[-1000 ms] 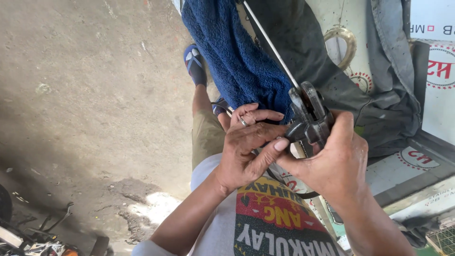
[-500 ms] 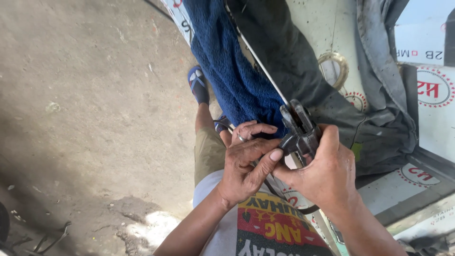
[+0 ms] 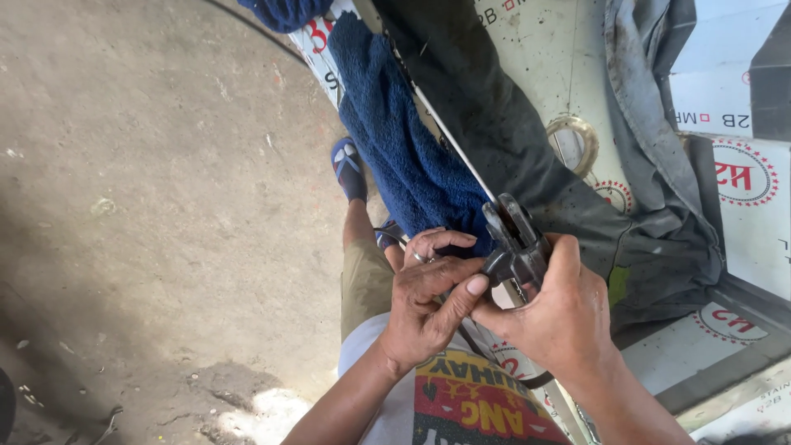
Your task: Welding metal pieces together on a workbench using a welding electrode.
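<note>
Pliers [image 3: 515,243] sit gripped in our right hand [image 3: 560,321]. Our left hand [image 3: 424,309] pinches their base, fingers [image 3: 461,292] pressed together. Blue towel [image 3: 404,156] lies behind.

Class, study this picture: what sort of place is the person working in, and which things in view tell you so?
Probably an outdoor or open-fronted repair workshop. The ground is bare, stained concrete floor; a worktable is draped with a blue towel and dark cloths; and both hands, left hand and right hand, grip a dark metal tool.

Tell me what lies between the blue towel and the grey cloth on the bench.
In the head view, a black cloth lies between the blue towel and grey cloth.
</note>
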